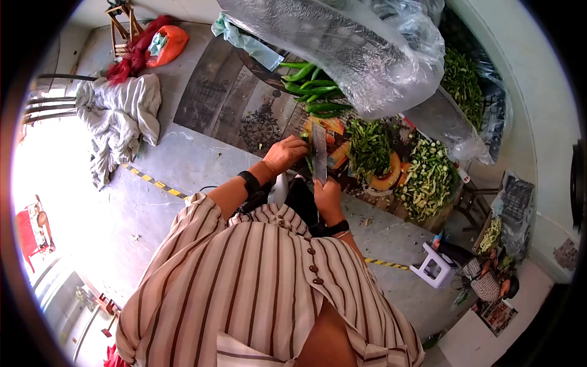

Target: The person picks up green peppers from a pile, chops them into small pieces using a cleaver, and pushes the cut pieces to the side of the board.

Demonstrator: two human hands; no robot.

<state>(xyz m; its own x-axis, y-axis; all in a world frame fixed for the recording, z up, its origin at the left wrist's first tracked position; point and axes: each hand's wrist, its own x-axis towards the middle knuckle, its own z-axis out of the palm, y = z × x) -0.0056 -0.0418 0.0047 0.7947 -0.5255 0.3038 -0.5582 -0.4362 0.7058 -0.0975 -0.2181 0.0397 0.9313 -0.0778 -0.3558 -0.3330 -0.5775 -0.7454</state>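
My right hand (328,199) grips the handle of a cleaver (318,151), its wide blade pointing away from me over the table. To the left of the blade, my left hand (286,154) has its fingers curled on a green chili pepper (308,160), mostly covered by the fingers. Under the blade lies an orange patterned board or mat (337,155), partly hidden by cut pieces. Whole green chili peppers (315,85) are heaped beyond my hands. Right of the cleaver sit a pile of sliced green peppers (368,147) and a paler pile of chopped pieces (426,177).
A large clear plastic bag (367,58) covers the table's far side. More chopped greens (461,82) lie at the far right. A white stool (433,265) stands on the floor, near another person (486,278). Grey cloth (119,113) and an orange bag (168,46) are at left.
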